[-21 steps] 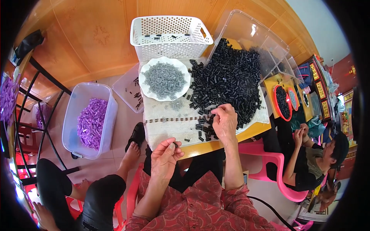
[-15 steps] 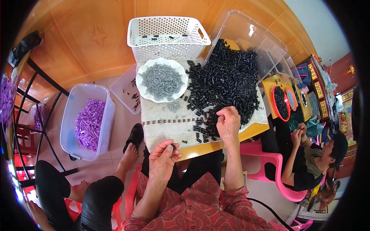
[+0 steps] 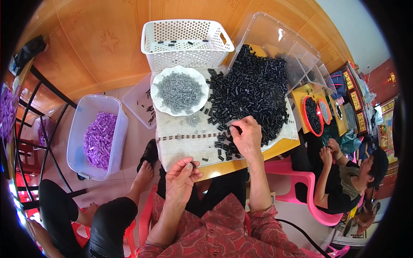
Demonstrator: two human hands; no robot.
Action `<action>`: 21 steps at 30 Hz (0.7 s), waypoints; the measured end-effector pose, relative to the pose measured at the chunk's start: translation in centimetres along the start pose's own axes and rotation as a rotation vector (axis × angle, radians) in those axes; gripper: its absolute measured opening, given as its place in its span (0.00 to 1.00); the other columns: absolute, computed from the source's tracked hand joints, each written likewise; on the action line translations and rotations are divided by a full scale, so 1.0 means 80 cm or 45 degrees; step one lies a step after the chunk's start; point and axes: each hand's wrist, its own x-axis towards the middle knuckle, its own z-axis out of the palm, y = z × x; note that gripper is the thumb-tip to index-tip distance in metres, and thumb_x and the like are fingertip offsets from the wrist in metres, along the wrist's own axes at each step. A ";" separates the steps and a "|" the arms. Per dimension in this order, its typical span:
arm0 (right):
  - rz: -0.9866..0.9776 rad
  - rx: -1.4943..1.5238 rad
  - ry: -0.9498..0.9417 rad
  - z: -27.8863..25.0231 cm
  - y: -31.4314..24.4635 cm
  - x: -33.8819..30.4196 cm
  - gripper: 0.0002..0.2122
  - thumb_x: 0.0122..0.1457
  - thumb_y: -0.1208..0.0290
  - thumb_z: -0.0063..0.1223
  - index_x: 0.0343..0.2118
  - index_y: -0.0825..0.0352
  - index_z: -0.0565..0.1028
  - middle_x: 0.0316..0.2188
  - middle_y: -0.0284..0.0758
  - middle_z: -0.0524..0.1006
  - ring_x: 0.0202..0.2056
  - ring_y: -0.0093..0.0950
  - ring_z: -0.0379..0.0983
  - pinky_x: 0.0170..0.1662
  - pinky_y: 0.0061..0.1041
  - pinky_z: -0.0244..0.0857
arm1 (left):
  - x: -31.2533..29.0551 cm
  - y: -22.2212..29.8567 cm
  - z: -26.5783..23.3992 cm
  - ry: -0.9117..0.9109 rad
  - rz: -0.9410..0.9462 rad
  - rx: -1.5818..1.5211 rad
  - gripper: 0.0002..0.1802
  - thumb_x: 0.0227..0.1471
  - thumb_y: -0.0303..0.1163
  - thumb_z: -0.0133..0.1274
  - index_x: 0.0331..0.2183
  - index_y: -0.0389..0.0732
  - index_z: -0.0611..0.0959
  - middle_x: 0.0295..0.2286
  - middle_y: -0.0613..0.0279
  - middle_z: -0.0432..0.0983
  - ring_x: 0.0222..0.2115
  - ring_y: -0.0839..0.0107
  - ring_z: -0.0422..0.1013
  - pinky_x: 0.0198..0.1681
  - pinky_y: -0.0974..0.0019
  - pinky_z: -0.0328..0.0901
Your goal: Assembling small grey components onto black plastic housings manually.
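My left hand [image 3: 180, 177] is at the table's near edge, thumb and fingers closed around a small black plastic piece [image 3: 193, 165] that is mostly hidden. Over the near edge of a big heap of short black plastic tubes [image 3: 254, 81] is my right hand [image 3: 248, 138], its thumb and forefinger pinched among the tubes; what lies between them is hard to make out. Left of the heap, a white scalloped plate [image 3: 157, 99] carries many small clear plastic parts [image 3: 180, 92]. A few clear parts [image 3: 193, 119] lie loose on the beige cloth [image 3: 180, 150].
Behind the plate stands a white perforated basket [image 3: 185, 58]; a clear bin [image 3: 297, 47] lies tipped behind the heap. On the floor at left is a tub [image 3: 77, 133] of purple pieces. A person [image 3: 357, 180] sits at right on a pink chair [image 3: 309, 193]; another person's legs [image 3: 116, 219] are at left.
My right hand has shifted left and a little farther over the heap's near edge, and its fingers have come down among the tubes. My left hand has hardly moved.
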 end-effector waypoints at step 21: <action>-0.118 -0.281 -0.150 0.013 -0.032 0.004 0.06 0.45 0.74 0.59 0.28 0.65 0.80 0.29 0.35 0.74 0.34 0.35 0.72 0.39 0.35 0.62 | 0.000 -0.003 -0.003 -0.022 0.013 0.020 0.11 0.58 0.23 0.47 0.43 0.34 0.77 0.36 0.52 0.77 0.31 0.70 0.75 0.38 0.64 0.74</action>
